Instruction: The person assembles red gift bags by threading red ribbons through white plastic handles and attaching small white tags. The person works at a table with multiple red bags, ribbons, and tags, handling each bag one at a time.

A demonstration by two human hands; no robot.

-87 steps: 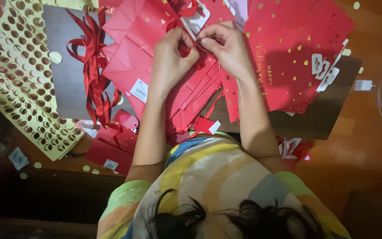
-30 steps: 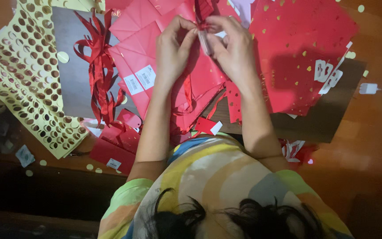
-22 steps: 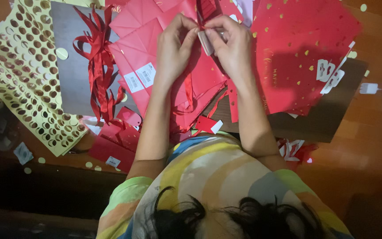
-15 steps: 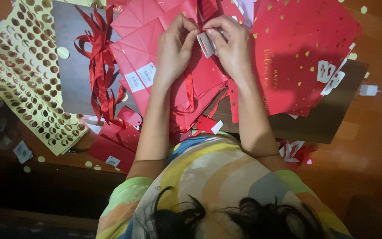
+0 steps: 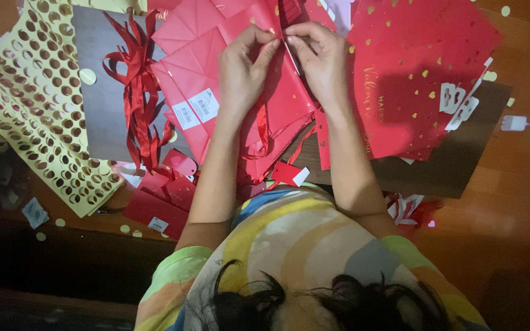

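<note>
Both hands have drifted up the heap of flat red folded paper bags [image 5: 216, 73] since a moment ago, the left hand [image 5: 245, 70] and right hand [image 5: 322, 61] now pinching a thin red ribbon strand [image 5: 291, 54] between fingertips, suggesting threading continues.

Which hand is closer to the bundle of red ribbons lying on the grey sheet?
Left. The left hand is just right of the red ribbons; the right hand lies farther right, beyond the left one.
</note>
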